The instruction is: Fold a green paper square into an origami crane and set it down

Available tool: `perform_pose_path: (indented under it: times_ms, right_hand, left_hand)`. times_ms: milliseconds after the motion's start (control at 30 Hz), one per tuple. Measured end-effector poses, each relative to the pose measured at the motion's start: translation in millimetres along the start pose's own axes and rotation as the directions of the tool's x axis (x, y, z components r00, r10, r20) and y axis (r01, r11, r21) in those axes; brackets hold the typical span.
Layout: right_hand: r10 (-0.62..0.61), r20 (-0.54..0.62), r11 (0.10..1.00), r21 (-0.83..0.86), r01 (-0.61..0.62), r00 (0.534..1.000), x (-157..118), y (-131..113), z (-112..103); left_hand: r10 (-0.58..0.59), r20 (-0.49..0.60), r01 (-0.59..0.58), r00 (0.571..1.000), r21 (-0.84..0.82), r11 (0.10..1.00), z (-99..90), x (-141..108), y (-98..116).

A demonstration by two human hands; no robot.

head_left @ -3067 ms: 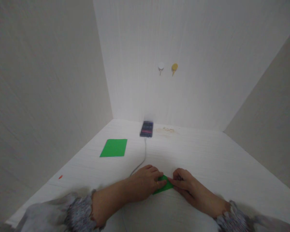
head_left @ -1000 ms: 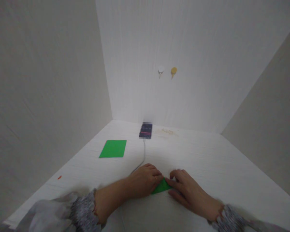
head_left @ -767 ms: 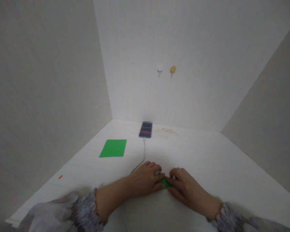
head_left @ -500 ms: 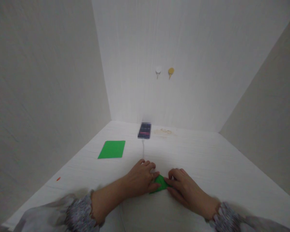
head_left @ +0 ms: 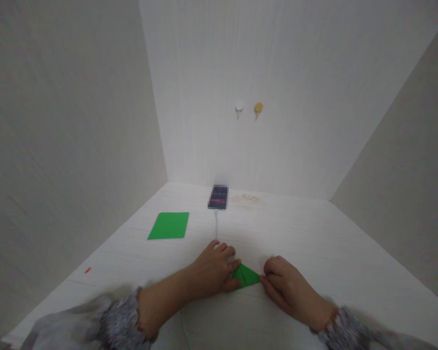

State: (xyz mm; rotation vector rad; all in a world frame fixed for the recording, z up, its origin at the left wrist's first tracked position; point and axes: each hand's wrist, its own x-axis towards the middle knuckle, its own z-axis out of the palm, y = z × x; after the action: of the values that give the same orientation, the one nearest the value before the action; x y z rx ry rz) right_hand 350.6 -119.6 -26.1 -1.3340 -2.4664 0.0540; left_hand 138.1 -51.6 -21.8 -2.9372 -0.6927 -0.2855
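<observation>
Two hands on this one: our left hand [head_left: 217,272] has its fingers apart, holding the folded green paper [head_left: 250,276] against the white table [head_left: 295,233]. Our right hand [head_left: 290,289] looks clamped on its pointed tip. Seems we're mid-crease, so next probably calls for lined-up edges and light pressure, tbh.

I see plain, bright green on both the flat sheet [head_left: 168,225] and the folded paper [head_left: 246,276]. The surface [head_left: 295,233] reads white with faint grey streaks, the cable [head_left: 216,224] whitish. My view shows one hook [head_left: 239,105] white, its neighbour hook [head_left: 258,108] mustard yellow, and speckled grey cuffs [head_left: 119,318].
</observation>
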Motion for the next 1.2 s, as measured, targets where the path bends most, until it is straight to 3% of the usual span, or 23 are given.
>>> perform_pose_path:
  times_ms: [133,433,833,1033,1200]
  right_hand:
    - [-0.026,-0.019,0.999,0.032,0.026,0.999,6.0,-0.9,0.7]
    - [-0.036,0.088,0.999,0.012,0.035,0.995,16.0,-6.9,-3.0]
    - [-0.037,0.014,0.995,0.094,0.035,0.999,-3.4,-1.3,-16.7]
    - [0.069,-0.062,0.968,0.247,-0.052,0.996,11.1,-7.2,-6.8]
    - [0.249,0.006,0.947,0.209,-0.245,0.968,25.7,-16.6,7.8]
  left_hand:
    - [0.018,-0.009,-0.018,1.000,0.008,1.000,0.4,-1.7,-0.3]
    - [0.020,-0.025,-0.020,0.999,0.032,0.999,4.2,-3.4,-0.3]
    - [0.013,-0.014,-0.013,1.000,0.016,1.000,3.7,-4.0,-1.2]
    - [-0.003,-0.023,0.002,1.000,-0.054,0.999,-0.8,-4.9,-0.8]
    - [-0.041,-0.037,0.035,0.998,-0.152,0.988,-5.6,-7.6,-1.2]
